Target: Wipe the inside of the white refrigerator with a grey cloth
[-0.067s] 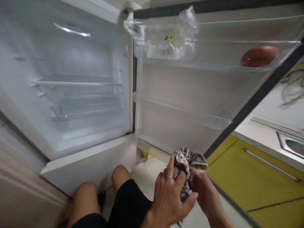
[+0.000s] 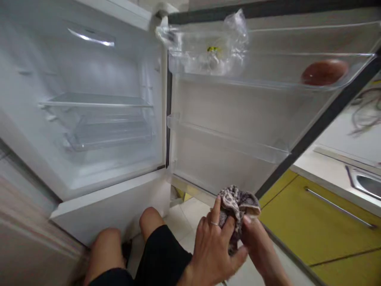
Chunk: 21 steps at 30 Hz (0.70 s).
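A bunched grey-brown patterned cloth (image 2: 233,202) is between my two hands, low in front of the open fridge door. My left hand (image 2: 212,248), with a ring on one finger, lies across the cloth's near left side, its fingers bent onto it and its thumb pointing right. From the right, my right hand (image 2: 258,244) grips the cloth, the thumb pressed on its edge. Folds of cloth hide most of the right fingers. Behind the cloth is the lower part of the fridge door (image 2: 205,169).
On the door's upper shelf (image 2: 268,81) are a clear plastic bag (image 2: 212,53) and a reddish-brown rounded item (image 2: 325,72). The fridge interior has a glass shelf (image 2: 98,99) and a clear drawer (image 2: 113,137). Yellow cabinets (image 2: 333,222) and a sink (image 2: 367,182) stand at right. My knees are below.
Both hands and the cloth have shifted very slightly, the left hand a touch to the right. The grip on the cloth looks the same.
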### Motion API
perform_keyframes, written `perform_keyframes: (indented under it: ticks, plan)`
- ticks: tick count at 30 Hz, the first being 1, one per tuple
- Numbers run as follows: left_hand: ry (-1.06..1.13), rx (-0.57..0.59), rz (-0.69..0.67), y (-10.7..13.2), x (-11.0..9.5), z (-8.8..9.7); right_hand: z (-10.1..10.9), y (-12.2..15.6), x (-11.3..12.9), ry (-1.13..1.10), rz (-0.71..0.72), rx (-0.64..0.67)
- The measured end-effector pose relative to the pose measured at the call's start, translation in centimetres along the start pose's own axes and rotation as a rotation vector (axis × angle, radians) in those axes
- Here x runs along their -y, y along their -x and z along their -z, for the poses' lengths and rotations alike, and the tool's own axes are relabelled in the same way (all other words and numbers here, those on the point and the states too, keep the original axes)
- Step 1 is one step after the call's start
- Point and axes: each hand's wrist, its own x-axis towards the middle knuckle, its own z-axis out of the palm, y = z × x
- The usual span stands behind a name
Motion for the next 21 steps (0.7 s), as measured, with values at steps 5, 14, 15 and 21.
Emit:
perform_keyframes:
  ticks: [5, 14, 15, 21]
  plan:
    - [0.011, 0.067, -0.125, 0.2, -0.8, -0.9, 0.4, -0.1, 0.0, 0.085, 0.05, -0.08]
    - [0.157, 0.158, -0.282, 0.0, 1.2, -1.2, 2.1, -1.5, 2.1, 0.133, 0.153, -0.235]
    - [0.217, 0.109, -0.31, 0.1, 1.7, -1.2, 2.4, -1.5, 2.7, 0.11, 0.164, -0.263]
    - [0.338, -0.071, -0.093, -1.1, 5.1, -0.5, 4.0, -1.7, 8.7, -0.025, 0.52, -0.506]
